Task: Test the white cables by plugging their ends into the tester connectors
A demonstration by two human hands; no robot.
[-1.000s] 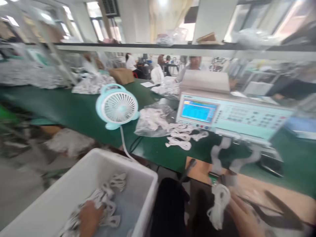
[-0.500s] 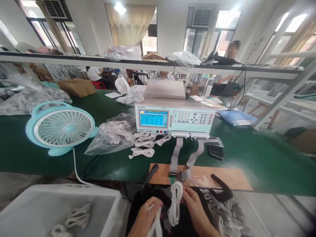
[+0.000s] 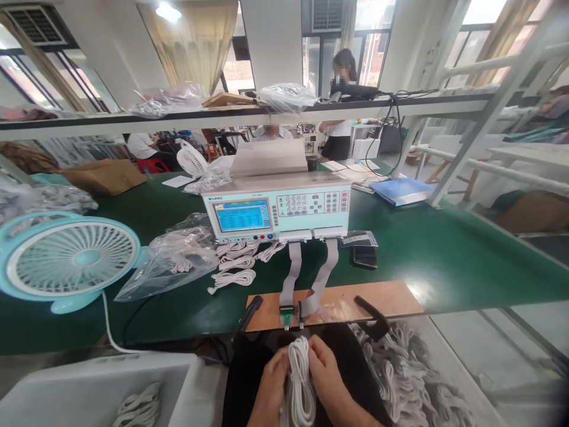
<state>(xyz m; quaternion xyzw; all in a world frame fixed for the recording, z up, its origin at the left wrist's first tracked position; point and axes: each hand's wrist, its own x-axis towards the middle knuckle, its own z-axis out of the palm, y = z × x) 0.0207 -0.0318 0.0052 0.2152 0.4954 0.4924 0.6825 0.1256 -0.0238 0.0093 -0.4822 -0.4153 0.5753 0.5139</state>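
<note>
A coiled white cable bundle (image 3: 300, 379) is held over my lap, in front of the table edge. My left hand (image 3: 273, 382) grips its left side and my right hand (image 3: 326, 373) closes on its right side. Just beyond the hands, a small green connector board (image 3: 287, 318) ends one grey ribbon cable (image 3: 293, 273) on a wooden board (image 3: 391, 295). Both ribbons run up to a test instrument (image 3: 311, 204) with a lit blue screen. More coiled white cables (image 3: 235, 277) lie left of the ribbons.
A blue fan (image 3: 86, 258) and a plastic bag (image 3: 178, 255) stand left. Black clamps (image 3: 373, 317) hold the wooden board. A white bin (image 3: 178, 379) is lower left; many cable coils (image 3: 409, 379) lie lower right. A phone (image 3: 364, 257) rests on the table. People are beyond.
The view has turned right. My left hand has come up to the bundle beside my right hand. The bundle has moved away from the connector board, toward me.
</note>
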